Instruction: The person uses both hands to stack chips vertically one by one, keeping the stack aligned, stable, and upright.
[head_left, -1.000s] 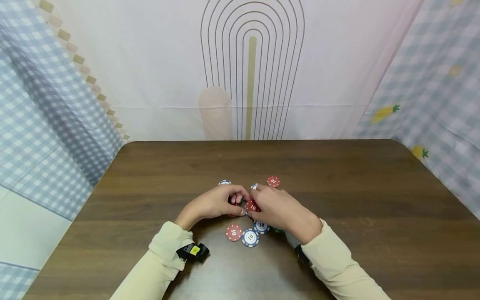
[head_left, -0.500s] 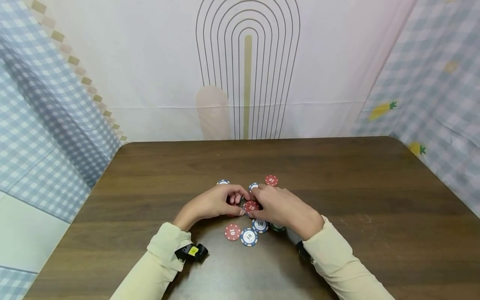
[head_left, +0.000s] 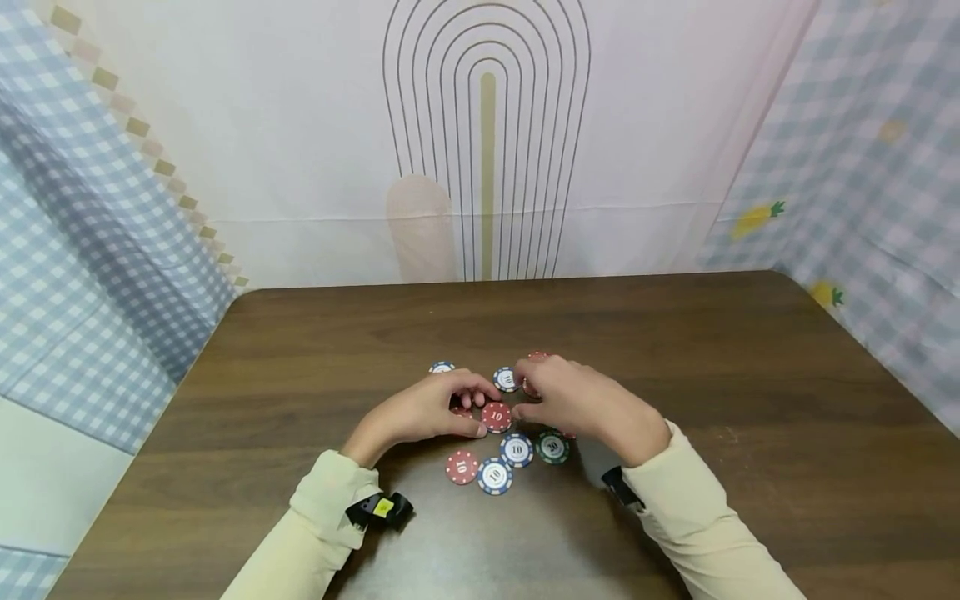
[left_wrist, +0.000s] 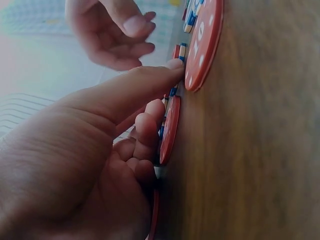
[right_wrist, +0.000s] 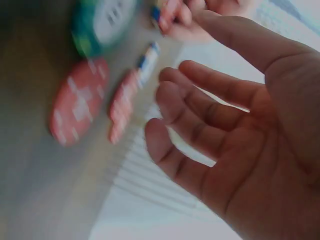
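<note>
Poker chips lie in a loose group in the middle of the brown table. My left hand (head_left: 427, 408) has its thumb and index finger at the edges of a red 10 poker chip (head_left: 497, 417). In the left wrist view, blue-and-white shows under red in the small stack (left_wrist: 179, 51) at the thumb tip, and another red chip (left_wrist: 170, 131) lies beneath the curled fingers. My right hand (head_left: 588, 408) hovers just right of that stack, its fingers loosely bent and apart. The right wrist view shows nothing in its palm, with a green chip (right_wrist: 106, 25) and a red chip beyond.
Nearer me lie a red chip (head_left: 462, 467), two blue chips (head_left: 495, 476) and a green 20 chip (head_left: 552, 447). Farther back are a white-and-blue chip (head_left: 506, 380) and another blue-edged one (head_left: 442, 367). The right hand partly covers red chips. A patterned curtain (head_left: 300, 150) hangs behind the table.
My right hand has let go of the red-topped stack and drawn away to the right, uncovering the green chip. The left hand stays at the stack.
</note>
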